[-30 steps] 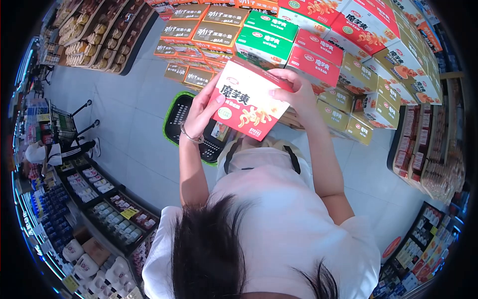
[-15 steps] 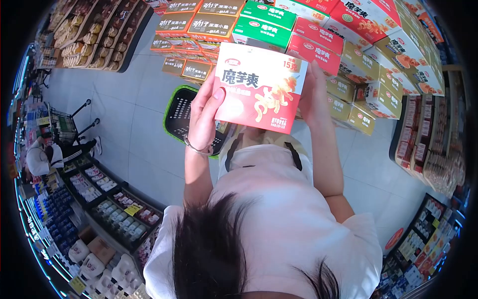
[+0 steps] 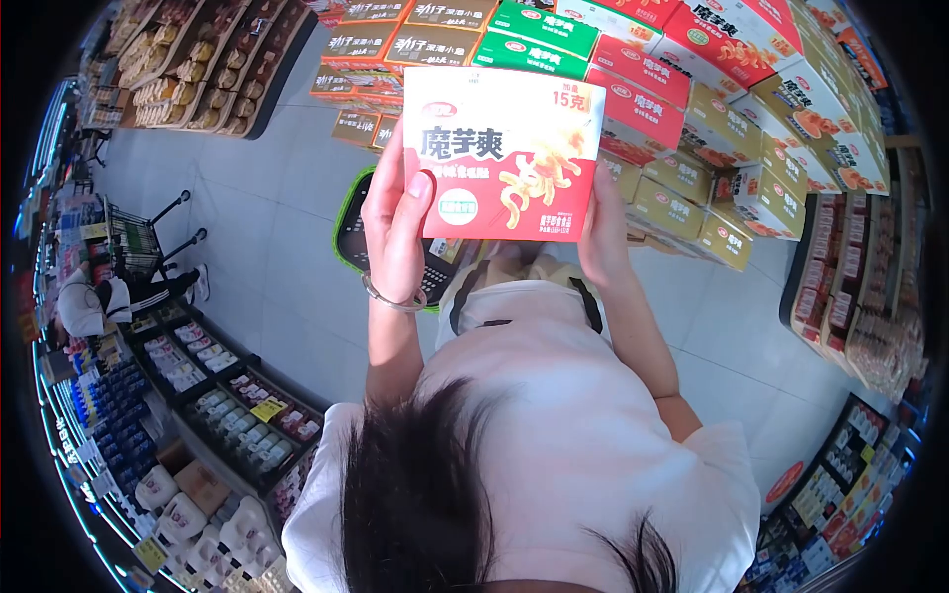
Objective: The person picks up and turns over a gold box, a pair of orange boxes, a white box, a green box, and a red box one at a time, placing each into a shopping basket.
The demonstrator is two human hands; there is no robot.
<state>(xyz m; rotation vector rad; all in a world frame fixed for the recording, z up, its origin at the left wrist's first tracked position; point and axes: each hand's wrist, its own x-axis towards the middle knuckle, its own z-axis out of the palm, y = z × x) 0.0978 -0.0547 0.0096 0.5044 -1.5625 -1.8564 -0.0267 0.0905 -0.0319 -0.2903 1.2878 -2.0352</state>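
Note:
A white and red snack box (image 3: 499, 153), printed with Chinese lettering and pictures of curly snack pieces, is held up in front of me with its printed face toward the camera. My left hand (image 3: 397, 222) grips its left edge, thumb on the front and the other fingers behind. Along the right edge, my right hand (image 3: 605, 232) holds the box from the side, its fingers mostly hidden behind it. Beneath the box, partly covered by it and my left hand, is a black shopping basket (image 3: 358, 229) with a green rim.
Stacked brown cartons (image 3: 432, 44), green boxes (image 3: 539, 54), red boxes (image 3: 638, 109) and gold boxes (image 3: 667, 206) stand ahead. Shelves (image 3: 203, 59) are at upper left and a rack (image 3: 835, 267) at right. A shopping cart (image 3: 133, 237) and another person (image 3: 94, 301) are at left.
The box has shifted a little left and upward in view and sits more level, its front facing the camera more squarely. Both hands moved with it, keeping their hold.

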